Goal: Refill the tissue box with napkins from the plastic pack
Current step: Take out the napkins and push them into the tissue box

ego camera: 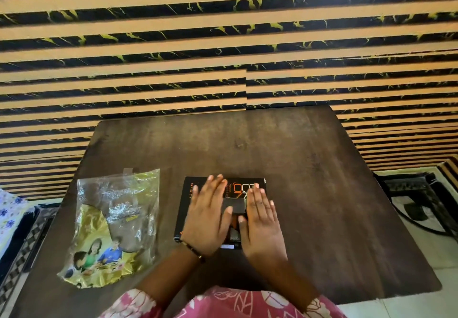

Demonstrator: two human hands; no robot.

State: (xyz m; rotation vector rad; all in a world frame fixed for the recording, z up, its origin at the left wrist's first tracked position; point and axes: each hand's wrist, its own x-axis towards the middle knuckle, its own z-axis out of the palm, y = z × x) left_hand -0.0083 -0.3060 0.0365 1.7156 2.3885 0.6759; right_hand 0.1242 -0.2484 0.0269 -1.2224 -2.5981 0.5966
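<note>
Lying flat with fingers spread, both hands press palm-down on the box point(223, 208) in the lower middle of the frame, gripping nothing. The left hand point(208, 221) covers the box's left half, its fingertips reaching nearly to the far edge; a thin bracelet point(193, 250) circles that wrist. The right hand point(260, 226) covers the right half, thumb turned inward just beside the left thumb. Between the two thumbs a grey patch of the box top shows. The box is black with orange lettering and sits on the dark brown table point(322, 181), near its front edge. Left of the box, apart from it, lies the pack point(111, 228), a crumpled clear and yellow plastic bag printed with people at its lower end; whether napkins remain inside cannot be told. Pink patterned sleeves point(138, 303) show at the bottom edge. A striped black and tan wall point(223, 32) fills the upper frame
</note>
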